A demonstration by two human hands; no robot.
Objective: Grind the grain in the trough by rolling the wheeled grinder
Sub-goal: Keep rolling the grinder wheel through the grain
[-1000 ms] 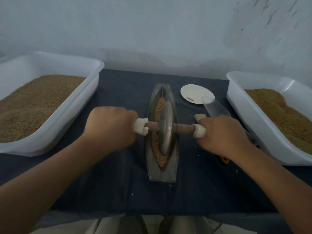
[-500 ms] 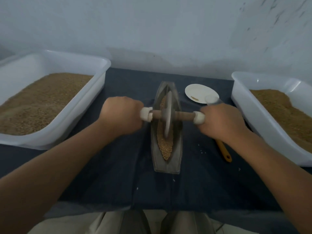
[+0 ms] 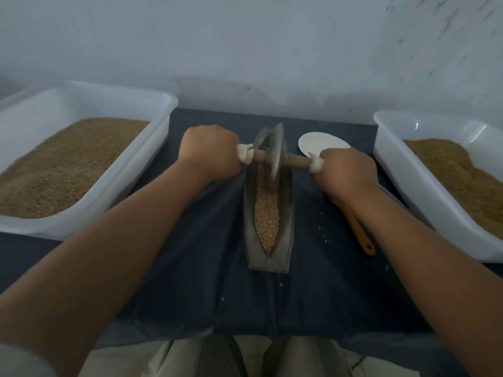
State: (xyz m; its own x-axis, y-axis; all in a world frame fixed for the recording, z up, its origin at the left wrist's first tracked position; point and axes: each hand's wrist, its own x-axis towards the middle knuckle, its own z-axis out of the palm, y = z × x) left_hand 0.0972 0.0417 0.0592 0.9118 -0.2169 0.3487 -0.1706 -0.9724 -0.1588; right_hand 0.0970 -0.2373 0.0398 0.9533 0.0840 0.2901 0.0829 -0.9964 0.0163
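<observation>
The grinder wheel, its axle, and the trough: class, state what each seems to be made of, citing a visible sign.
Grinder wheel: probably metal or stone; dull grey, thin-rimmed disc.
Axle: likely wood; matte brown and turned, with whitish wrapping at both ends.
Trough: probably cast metal, possibly stone; the same dull grey, with thick walls.

The trough (image 3: 268,240) looks like dull grey metal, matt and a little worn. The wheel (image 3: 275,153) is the same grey metal, and its axle (image 3: 296,160) is smooth brown wood with white wrapped ends. Under the trough lies a dark blue cloth (image 3: 204,281), matt. Left of the trough, the tub (image 3: 130,183) is glossy white plastic.
</observation>
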